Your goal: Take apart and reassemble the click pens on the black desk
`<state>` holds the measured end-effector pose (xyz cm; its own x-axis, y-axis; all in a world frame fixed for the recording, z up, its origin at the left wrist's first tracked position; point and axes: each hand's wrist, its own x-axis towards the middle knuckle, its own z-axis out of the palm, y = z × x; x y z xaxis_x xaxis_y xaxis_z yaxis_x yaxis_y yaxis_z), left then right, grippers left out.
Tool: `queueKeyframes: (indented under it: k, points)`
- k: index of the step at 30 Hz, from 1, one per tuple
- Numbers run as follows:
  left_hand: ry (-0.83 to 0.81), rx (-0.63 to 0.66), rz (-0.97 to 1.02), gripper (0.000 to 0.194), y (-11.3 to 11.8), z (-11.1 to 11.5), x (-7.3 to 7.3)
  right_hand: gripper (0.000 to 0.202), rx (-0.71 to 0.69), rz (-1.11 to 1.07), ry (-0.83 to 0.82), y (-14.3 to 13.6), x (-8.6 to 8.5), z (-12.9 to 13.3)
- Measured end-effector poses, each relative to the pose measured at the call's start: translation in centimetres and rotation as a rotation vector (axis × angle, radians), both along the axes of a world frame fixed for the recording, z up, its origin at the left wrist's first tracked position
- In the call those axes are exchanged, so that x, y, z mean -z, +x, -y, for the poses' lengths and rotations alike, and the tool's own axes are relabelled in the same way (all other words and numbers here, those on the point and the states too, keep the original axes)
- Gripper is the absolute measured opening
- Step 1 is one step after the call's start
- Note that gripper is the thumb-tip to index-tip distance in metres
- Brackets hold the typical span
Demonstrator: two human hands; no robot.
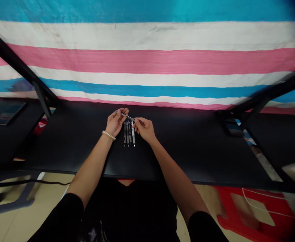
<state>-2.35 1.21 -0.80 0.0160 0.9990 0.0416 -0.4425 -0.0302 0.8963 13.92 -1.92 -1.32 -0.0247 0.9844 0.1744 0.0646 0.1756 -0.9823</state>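
Both hands meet over the middle of the black table (187, 144). A slim pen (127, 117) is held between them, slanting down to the right. My left hand (116, 121), with a beaded bracelet (109, 135) at the wrist, pinches its upper left end. My right hand (144, 128) is closed on its lower right end. Just below the hands lies a row of several pens side by side, tips toward me; the rightmost is a white pen (133, 132), and the others, such as the leftmost dark pen (124, 136), are dark and grey.
A striped sheet (147, 62) hangs behind the table. Black slanted frame bars (18, 62) stand at both sides. A dark flat object (9, 113) lies at the far left, another (233, 128) at the right. A red stool (228, 205) and a grey stool (26, 196) stand below.
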Motion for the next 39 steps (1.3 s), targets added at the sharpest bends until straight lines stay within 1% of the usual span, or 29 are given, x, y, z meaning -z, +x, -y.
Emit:
queueKeyframes:
  k: [1, 3, 7, 9, 13, 14, 15, 17, 19, 23, 25, 27, 29, 31, 33, 35, 36, 39]
  points:
    - [-0.027, 0.001, -0.016, 0.025, 0.1, 0.0, 0.1, 0.042, -0.003, -0.019, -0.014, 0.0, 0.2, -0.4]
    - [-0.086, 0.007, -0.026, 0.025, 0.3, -0.1, 0.4, 0.041, 0.040, -0.025, 0.002, 0.1, 0.7, -0.8]
    - [-0.175, -0.016, -0.020, 0.016, 0.3, -0.3, 1.2, 0.031, 0.115, 0.058, 0.055, 0.3, 1.3, -0.8]
    - [-0.174, -0.028, -0.029, 0.015, 0.3, -0.3, 1.4, 0.026, 0.145, 0.091, 0.087, 0.4, 1.3, -0.6]
    - [-0.135, -0.067, -0.019, 0.015, 0.4, -0.2, 1.2, 0.019, 0.180, 0.157, 0.264, 0.3, 1.1, -0.6]
    - [-0.129, -0.079, -0.019, 0.015, 0.5, -0.2, 1.1, 0.018, 0.181, 0.169, 0.277, 0.3, 1.0, -0.6]
    - [-0.126, -0.089, -0.027, 0.015, 0.5, -0.1, 1.0, 0.021, 0.184, 0.167, 0.258, 0.3, 1.0, -0.6]
    - [-0.116, -0.091, -0.058, 0.016, 0.5, -0.1, 1.0, 0.032, 0.185, 0.132, 0.154, 0.2, 1.1, -0.6]
    - [-0.088, -0.073, -0.082, 0.018, 0.3, -0.2, 1.2, 0.031, 0.192, 0.087, 0.086, 0.2, 1.1, -0.6]
    - [-0.039, -0.050, -0.128, 0.024, 0.1, -0.4, 1.7, 0.019, 0.208, 0.071, 0.166, 0.5, 0.9, -0.7]
    - [-0.048, -0.047, -0.131, 0.023, 0.1, -0.4, 1.8, 0.025, 0.191, 0.033, 0.103, 0.7, 0.9, -0.8]
    - [-0.072, -0.054, -0.060, 0.018, 0.1, -0.4, 1.6, 0.027, 0.174, -0.020, 0.040, 0.9, 1.1, -0.9]
    - [-0.099, -0.078, 0.061, 0.014, 0.2, -0.3, 1.3, 0.025, 0.149, -0.037, 0.088, 1.1, 1.3, -0.9]
    - [-0.125, -0.097, 0.167, 0.014, 0.3, -0.2, 0.9, 0.031, 0.142, -0.048, 0.132, 1.1, 1.5, -1.0]
    - [-0.150, -0.103, 0.229, 0.013, 0.3, -0.1, 0.5, 0.038, 0.133, -0.061, 0.045, 1.1, 1.4, -0.9]
    - [-0.168, -0.105, 0.252, 0.010, 0.4, 0.0, 0.3, 0.037, 0.123, -0.071, -0.056, 1.2, 1.3, -0.8]
    - [-0.173, -0.108, 0.254, 0.009, 0.4, 0.0, 0.2, 0.037, 0.115, -0.069, -0.056, 1.2, 1.2, -0.7]
    - [-0.180, -0.121, 0.260, 0.008, 0.3, -0.1, 0.2, 0.030, 0.096, -0.068, 0.064, 1.4, 1.0, -0.6]
